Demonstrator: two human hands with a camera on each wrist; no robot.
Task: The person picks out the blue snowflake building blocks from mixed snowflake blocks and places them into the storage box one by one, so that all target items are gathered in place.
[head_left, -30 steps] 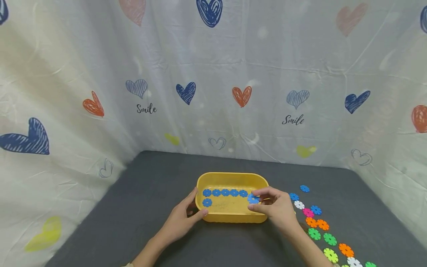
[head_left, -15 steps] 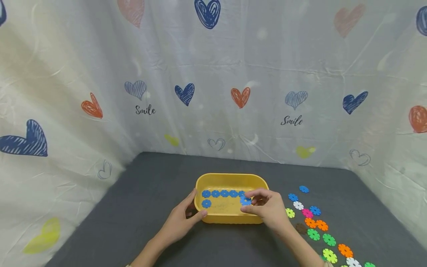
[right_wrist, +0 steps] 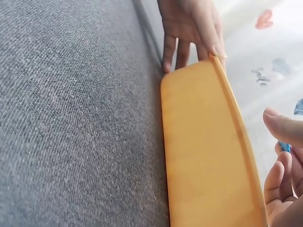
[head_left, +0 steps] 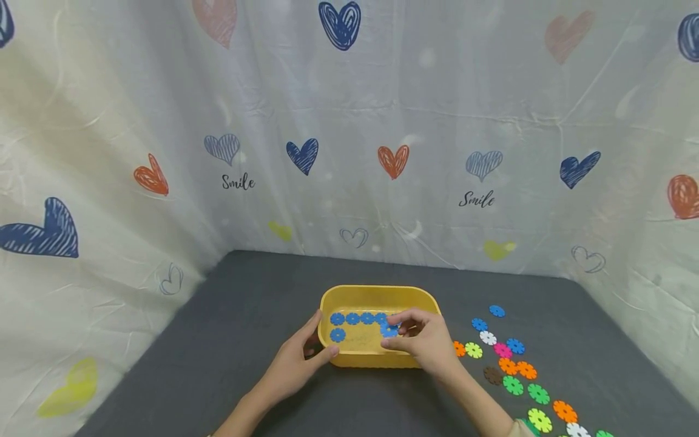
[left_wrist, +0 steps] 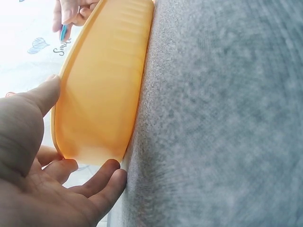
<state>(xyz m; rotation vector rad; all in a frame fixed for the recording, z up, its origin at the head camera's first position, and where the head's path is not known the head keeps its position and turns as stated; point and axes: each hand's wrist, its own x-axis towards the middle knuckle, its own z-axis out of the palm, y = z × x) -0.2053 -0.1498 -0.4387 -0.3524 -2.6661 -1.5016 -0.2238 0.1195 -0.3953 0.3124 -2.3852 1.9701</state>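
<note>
A yellow plastic tray [head_left: 377, 360] stands on the dark grey cloth. My left hand [head_left: 293, 363] grips its left end; in the left wrist view the thumb [left_wrist: 46, 93] lies on the rim and the fingers reach round the outer wall. Over the tray's inside, my right hand [head_left: 431, 343] pinches a blue notched disc [head_left: 388, 331] between thumb and fingers. The same disc [right_wrist: 284, 146] shows edge-on in the right wrist view. Inside lies a row of blue notched discs [head_left: 352, 318], its right end partly hidden by the hand. One more blue disc [head_left: 337, 335] lies below its left end.
To the right of the tray, loose notched discs are scattered: blue [head_left: 497, 311], white [head_left: 488, 337], pink [head_left: 502, 350], orange [head_left: 526, 370], green [head_left: 513, 385], yellow-green [head_left: 473, 350] and brown [head_left: 493, 375]. A heart-printed curtain [head_left: 349, 200] hangs behind the table.
My right hand has moved left across the tray with the blue disc pinched in it. An orange disc and others on the cloth have come into sight. The left hand keeps its place.
</note>
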